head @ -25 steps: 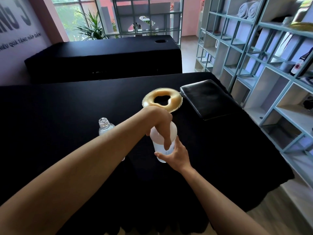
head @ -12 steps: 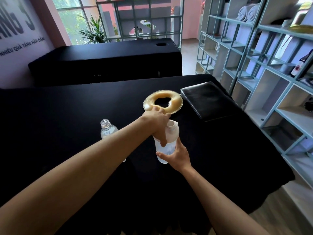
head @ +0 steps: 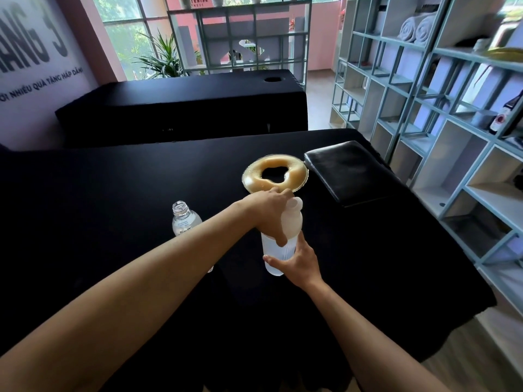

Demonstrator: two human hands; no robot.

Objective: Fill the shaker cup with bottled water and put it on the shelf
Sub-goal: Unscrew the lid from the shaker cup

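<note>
Two bare hands are working over a black-draped worktop (head: 113,207), and one shaker cup (head: 278,250) is sitting between them, standing upright on the cloth near the front middle. The left hand (head: 268,213) is reaching across from the left and is covering the cup's white lid (head: 293,219) from above, its fingers (head: 280,239) curling down over the lid and onto the cup's frosted wall. The right hand (head: 301,263) is gripping the cup's lower half from the near side, thumb on the left wall and the remaining fingers wrapping round the right. The cup is looking pale and cloudy; how full it is cannot be told. One clear water bottle (head: 185,220) is standing uncapped just left of the cup, partly hidden behind the left forearm. One tan ring-shaped cushion (head: 276,174) is lying flat beyond the cup, and one black flat pad (head: 351,172) is lying just beside it on the right. A second black-covered table (head: 181,106) is standing further back. Along the right side one pale blue shelf unit (head: 424,108) of open compartments is running the room's length, holding two rolled towels (head: 416,28) near the top and one dark bottle (head: 506,114) lower down. One leafy plant (head: 158,58) is showing by the window.
</note>
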